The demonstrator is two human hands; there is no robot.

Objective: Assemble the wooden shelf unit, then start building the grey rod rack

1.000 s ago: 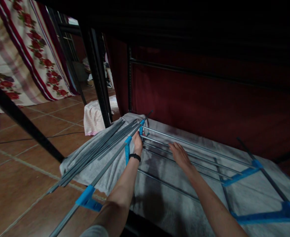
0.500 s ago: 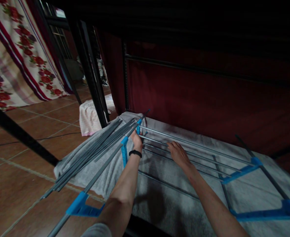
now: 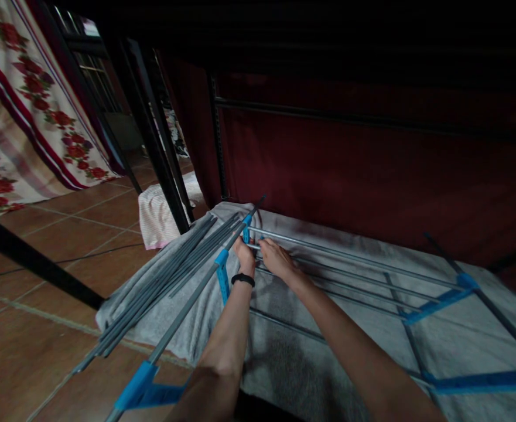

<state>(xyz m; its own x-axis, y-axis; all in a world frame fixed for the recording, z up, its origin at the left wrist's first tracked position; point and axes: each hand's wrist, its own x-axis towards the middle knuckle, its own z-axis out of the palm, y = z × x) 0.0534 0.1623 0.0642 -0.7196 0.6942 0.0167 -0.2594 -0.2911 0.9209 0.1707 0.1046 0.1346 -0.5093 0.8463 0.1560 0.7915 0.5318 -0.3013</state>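
Left hand (image 3: 243,253) fingers grip the grey rail (image 3: 187,305) at a blue connector (image 3: 246,227), right hand (image 3: 274,258) fingers curl on a cross rod (image 3: 349,253); loose rods (image 3: 170,269) lie left on grey blanket (image 3: 293,363), black post (image 3: 152,135) beyond.

1. Two bare forearms, entering from the lower edge of the frame toward its centre, without sleeves along their visible length.
2. Left hand (image 3: 244,253): bare, no glove, no rings discernible in the dim light.
3. Thin black band (image 3: 242,279) around the left wrist, plain, no visible face or markings.
4. Right hand (image 3: 275,259): bare, ungloved, nothing at the wrist.
5. Pale grey patch at the bottom edge by the left elbow, too cropped to identify.
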